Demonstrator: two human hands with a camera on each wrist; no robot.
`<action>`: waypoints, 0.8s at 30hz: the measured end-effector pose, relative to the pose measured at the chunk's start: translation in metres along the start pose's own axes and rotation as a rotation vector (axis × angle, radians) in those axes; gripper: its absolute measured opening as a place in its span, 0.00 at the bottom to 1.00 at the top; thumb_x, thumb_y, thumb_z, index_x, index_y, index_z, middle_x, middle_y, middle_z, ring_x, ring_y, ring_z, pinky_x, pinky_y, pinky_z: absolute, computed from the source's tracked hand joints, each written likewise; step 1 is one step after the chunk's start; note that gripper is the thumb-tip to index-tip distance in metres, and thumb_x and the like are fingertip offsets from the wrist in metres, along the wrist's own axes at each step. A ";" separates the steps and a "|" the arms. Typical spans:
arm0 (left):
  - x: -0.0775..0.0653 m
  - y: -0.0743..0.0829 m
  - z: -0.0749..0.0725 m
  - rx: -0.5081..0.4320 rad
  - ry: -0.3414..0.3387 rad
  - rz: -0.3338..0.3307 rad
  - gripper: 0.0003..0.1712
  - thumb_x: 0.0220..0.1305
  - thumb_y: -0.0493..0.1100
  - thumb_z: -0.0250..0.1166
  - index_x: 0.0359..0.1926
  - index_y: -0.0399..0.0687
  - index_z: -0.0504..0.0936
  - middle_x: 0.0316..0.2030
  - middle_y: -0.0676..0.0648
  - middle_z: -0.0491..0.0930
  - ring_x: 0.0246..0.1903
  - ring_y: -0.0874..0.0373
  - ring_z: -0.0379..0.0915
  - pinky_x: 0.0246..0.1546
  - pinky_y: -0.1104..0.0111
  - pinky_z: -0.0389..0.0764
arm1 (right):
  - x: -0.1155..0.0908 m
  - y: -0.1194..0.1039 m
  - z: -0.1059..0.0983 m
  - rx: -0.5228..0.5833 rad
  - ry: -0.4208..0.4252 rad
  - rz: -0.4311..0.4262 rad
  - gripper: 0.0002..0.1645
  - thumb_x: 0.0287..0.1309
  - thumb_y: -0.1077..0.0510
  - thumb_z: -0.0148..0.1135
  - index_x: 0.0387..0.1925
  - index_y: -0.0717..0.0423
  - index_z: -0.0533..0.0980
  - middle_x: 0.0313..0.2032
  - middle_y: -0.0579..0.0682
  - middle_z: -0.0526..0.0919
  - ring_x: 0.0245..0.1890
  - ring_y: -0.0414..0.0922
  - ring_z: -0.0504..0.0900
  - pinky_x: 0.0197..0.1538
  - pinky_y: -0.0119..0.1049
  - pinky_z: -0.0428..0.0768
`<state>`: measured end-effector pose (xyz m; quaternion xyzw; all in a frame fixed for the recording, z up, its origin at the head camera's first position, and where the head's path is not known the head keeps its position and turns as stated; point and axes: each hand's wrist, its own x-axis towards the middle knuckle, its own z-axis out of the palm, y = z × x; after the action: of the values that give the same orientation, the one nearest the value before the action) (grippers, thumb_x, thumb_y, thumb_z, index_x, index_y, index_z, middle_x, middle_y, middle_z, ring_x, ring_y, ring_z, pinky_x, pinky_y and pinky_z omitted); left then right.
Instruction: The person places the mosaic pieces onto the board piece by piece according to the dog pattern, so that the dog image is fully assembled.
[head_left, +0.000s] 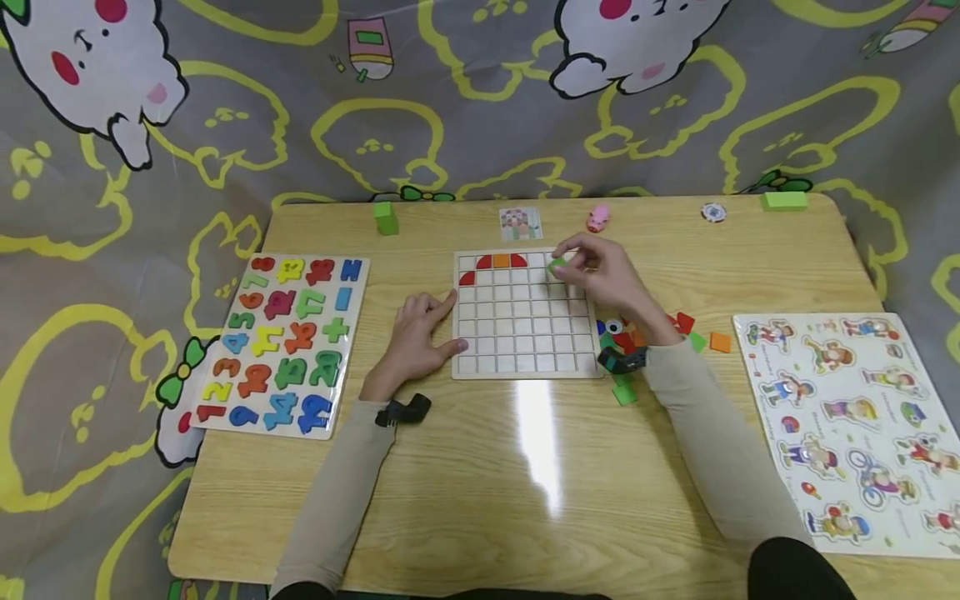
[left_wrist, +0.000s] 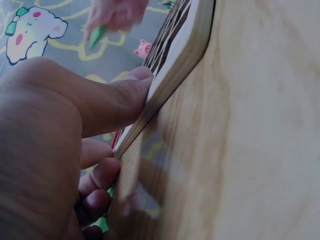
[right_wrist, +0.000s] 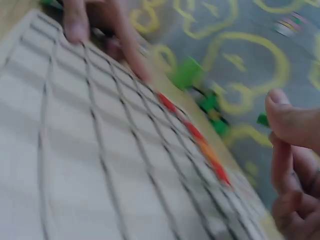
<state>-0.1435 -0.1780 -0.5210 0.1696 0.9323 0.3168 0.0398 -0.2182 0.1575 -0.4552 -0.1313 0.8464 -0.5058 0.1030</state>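
A white grid board [head_left: 510, 329] lies on the table with black lines marking its squares. Along its top rows sit red rounded pieces [head_left: 518, 261] and an orange square piece [head_left: 501, 261]. My left hand [head_left: 416, 337] rests at the board's left side, thumb and index finger spread; the thumb [left_wrist: 117, 100] touches the edge in the left wrist view. Above the board's upper right part, my right hand [head_left: 603, 271] pinches a small green piece [head_left: 557, 263] between thumb and fingers. Its full shape is mostly covered by the fingertips, with a green bit [right_wrist: 262, 119] showing in the right wrist view.
Loose coloured pieces [head_left: 624, 392] lie right of the board, partly under my right forearm. A number puzzle [head_left: 352, 333] is at left, a sports-figure puzzle [head_left: 750, 400] at right. Along the back stand green blocks [head_left: 386, 218], a picture card [head_left: 521, 223], a pink pig [head_left: 597, 218] and a chip [head_left: 713, 212].
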 end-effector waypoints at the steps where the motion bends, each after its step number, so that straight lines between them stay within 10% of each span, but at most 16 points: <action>1: 0.000 0.001 0.000 -0.002 -0.001 0.002 0.49 0.59 0.61 0.69 0.76 0.55 0.58 0.45 0.50 0.65 0.45 0.53 0.55 0.50 0.59 0.56 | 0.006 -0.004 0.013 0.047 0.013 0.002 0.21 0.58 0.55 0.71 0.51 0.56 0.79 0.34 0.58 0.84 0.31 0.57 0.80 0.31 0.34 0.74; 5: 0.002 0.004 0.002 -0.005 -0.010 0.012 0.49 0.59 0.61 0.69 0.76 0.54 0.58 0.45 0.49 0.65 0.45 0.53 0.55 0.50 0.59 0.56 | 0.029 -0.014 0.069 0.016 0.043 -0.046 0.23 0.48 0.52 0.78 0.45 0.55 0.81 0.34 0.53 0.85 0.32 0.50 0.82 0.35 0.34 0.77; 10: 0.004 0.009 0.006 0.006 -0.019 0.031 0.49 0.60 0.62 0.68 0.76 0.53 0.58 0.45 0.49 0.65 0.46 0.53 0.56 0.50 0.58 0.57 | 0.041 -0.017 0.108 -0.315 0.025 -0.079 0.26 0.37 0.40 0.82 0.38 0.45 0.84 0.33 0.43 0.80 0.32 0.42 0.75 0.37 0.40 0.73; 24: 0.009 0.017 0.000 0.011 -0.030 0.042 0.49 0.60 0.61 0.68 0.76 0.52 0.58 0.45 0.49 0.65 0.45 0.53 0.55 0.48 0.60 0.56 | 0.040 -0.021 0.102 -0.382 -0.039 -0.134 0.13 0.51 0.46 0.76 0.39 0.42 0.87 0.34 0.41 0.83 0.31 0.40 0.77 0.35 0.40 0.73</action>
<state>-0.1474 -0.1626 -0.5106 0.1941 0.9295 0.3101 0.0461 -0.2217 0.0504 -0.4859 -0.2144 0.9141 -0.3391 0.0588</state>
